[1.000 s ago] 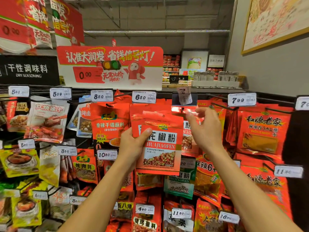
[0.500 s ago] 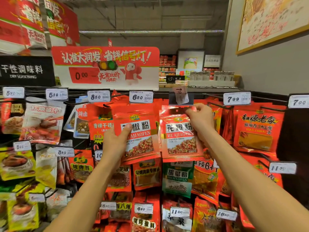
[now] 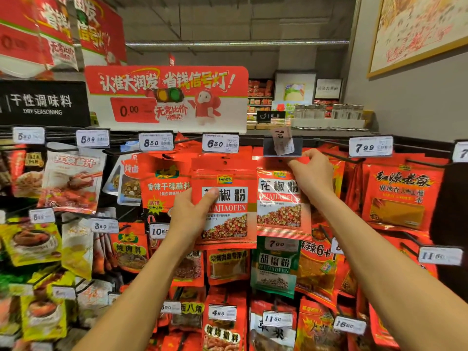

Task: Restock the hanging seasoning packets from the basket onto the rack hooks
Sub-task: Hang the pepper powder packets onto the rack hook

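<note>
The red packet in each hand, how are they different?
The left hand grips its packet by the side, off any hook, its hanging hole empty. The right hand pinches the other packet at its top edge, up under the price tag holder. Both look the same: red huajiaofen packets.

A grey wall (image 3: 405, 102) with a framed picture (image 3: 417, 31) rises on the right; a grey ceiling beam (image 3: 238, 43) crosses above red promotional signs (image 3: 167, 97).
</note>
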The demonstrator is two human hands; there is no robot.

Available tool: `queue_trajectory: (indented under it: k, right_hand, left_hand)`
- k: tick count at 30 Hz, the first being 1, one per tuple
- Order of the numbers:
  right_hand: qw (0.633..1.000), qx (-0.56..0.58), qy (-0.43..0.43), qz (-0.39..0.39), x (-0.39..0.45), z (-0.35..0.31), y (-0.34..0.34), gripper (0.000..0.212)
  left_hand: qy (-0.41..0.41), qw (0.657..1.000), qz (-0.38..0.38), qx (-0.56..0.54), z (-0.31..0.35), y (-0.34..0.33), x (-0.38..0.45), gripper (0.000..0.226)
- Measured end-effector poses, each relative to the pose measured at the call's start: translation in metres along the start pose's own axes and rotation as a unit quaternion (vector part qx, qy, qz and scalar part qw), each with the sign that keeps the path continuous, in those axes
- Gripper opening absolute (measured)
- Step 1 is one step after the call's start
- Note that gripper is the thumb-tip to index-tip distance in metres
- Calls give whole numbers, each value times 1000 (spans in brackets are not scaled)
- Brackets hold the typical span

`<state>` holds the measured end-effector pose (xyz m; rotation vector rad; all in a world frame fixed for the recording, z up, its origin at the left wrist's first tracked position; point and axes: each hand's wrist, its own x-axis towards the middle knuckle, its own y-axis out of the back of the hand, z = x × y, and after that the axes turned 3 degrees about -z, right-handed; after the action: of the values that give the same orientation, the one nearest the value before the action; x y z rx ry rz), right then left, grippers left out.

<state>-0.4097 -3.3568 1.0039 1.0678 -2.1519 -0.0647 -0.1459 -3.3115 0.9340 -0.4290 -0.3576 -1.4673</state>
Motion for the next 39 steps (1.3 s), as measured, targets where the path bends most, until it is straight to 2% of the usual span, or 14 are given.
queue_trajectory:
  k: [3, 10, 13, 15, 17, 18, 20, 21, 23, 26, 30, 34, 39]
  right_hand:
    - [1000, -5, 1, 1, 3, 4, -4, 23]
    - [994, -111, 1, -14, 8, 1, -6, 33]
    - [995, -68, 67, 19, -10, 12, 7, 15]
    - [996, 25, 84, -3, -24, 16, 12, 8]
    - [990, 113, 50, -67, -29, 13, 12, 11]
    - [989, 114, 32, -84, -28, 11, 12, 19]
    - [994, 75, 13, -72, -22, 8, 11, 33]
    - [996, 65, 7, -57, -18, 6, 9, 28]
    - [997, 63, -6, -35, -13, 2, 5, 20]
    - [998, 51, -25, -11, -8, 1, 2, 33]
    - [998, 43, -42, -10, -5, 3, 1, 35]
    - [999, 21, -37, 1, -3, 4, -1, 37]
    - [999, 20, -42, 4, 7, 3, -3, 37]
  left_hand:
    - [-10, 1000, -17, -3, 4, -8, 1, 20]
    - [14, 999, -39, 7, 4, -31, 8, 12]
    - [41, 997, -67, 2, 11, -50, 17, 11]
    - [69, 994, -80, -8, 14, -66, 23, 9]
    - [98, 991, -87, -28, 16, -81, 27, 5]
    - [113, 989, -92, -37, 17, -87, 28, 4]
    - [135, 985, -98, -47, 20, -97, 33, 13]
    - [141, 984, -97, -46, 22, -101, 37, 17]
    - [152, 984, -80, -47, 26, -106, 45, 20]
    - [143, 989, -29, -11, 29, -112, 59, 33]
    - [128, 990, 23, 50, 26, -120, 67, 38]
    - [121, 990, 27, 71, 24, -124, 72, 35]
    - [96, 989, 48, 105, 22, -127, 82, 50]
